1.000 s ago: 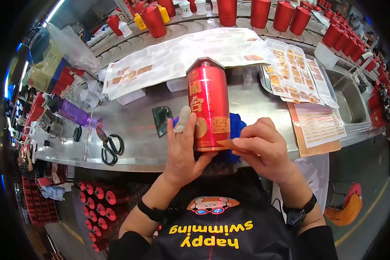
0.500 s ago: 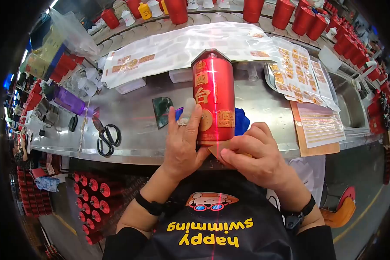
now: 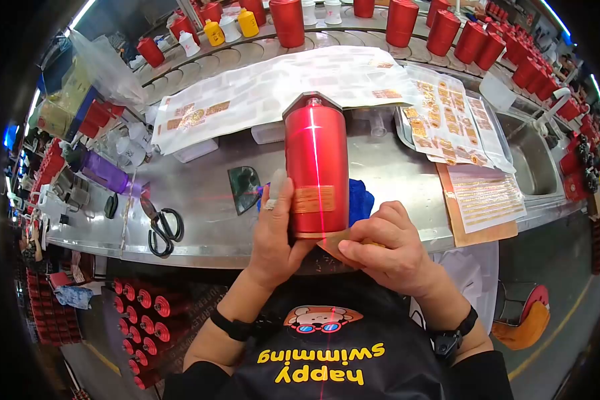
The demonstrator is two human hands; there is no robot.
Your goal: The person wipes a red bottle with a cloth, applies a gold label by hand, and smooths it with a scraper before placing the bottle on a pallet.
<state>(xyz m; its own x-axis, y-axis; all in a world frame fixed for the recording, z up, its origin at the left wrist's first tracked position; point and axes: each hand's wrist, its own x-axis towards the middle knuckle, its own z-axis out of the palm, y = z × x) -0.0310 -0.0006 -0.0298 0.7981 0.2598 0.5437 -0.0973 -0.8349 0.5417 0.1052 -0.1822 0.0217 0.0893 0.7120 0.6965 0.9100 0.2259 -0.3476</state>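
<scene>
A glossy red bottle (image 3: 319, 150) with a dark angular collar at its far end points away from me. A small gold label (image 3: 315, 199) is on its face near the base. My left hand (image 3: 275, 230) is wrapped round the bottle's lower left side. At the near end, my right hand (image 3: 388, 248) pinches a thin tan flat piece (image 3: 335, 241) with its tip right at the base rim. A blue cloth (image 3: 361, 199) lies behind the bottle on the right. Left of it rests a dark green flat piece (image 3: 245, 189).
Black-handled scissors (image 3: 161, 227) and a purple bottle (image 3: 103, 168) are on the left. A long white sheet (image 3: 267, 83) spans the back, with gold label sheets (image 3: 447, 120) at the right by a sink (image 3: 530, 157). Beyond runs a conveyor (image 3: 247, 57) carrying red bottles.
The red bottle has been turned about its length: the large gold characters are out of sight and the small gold label faces up. The right hand keeps the tan piece at the base.
</scene>
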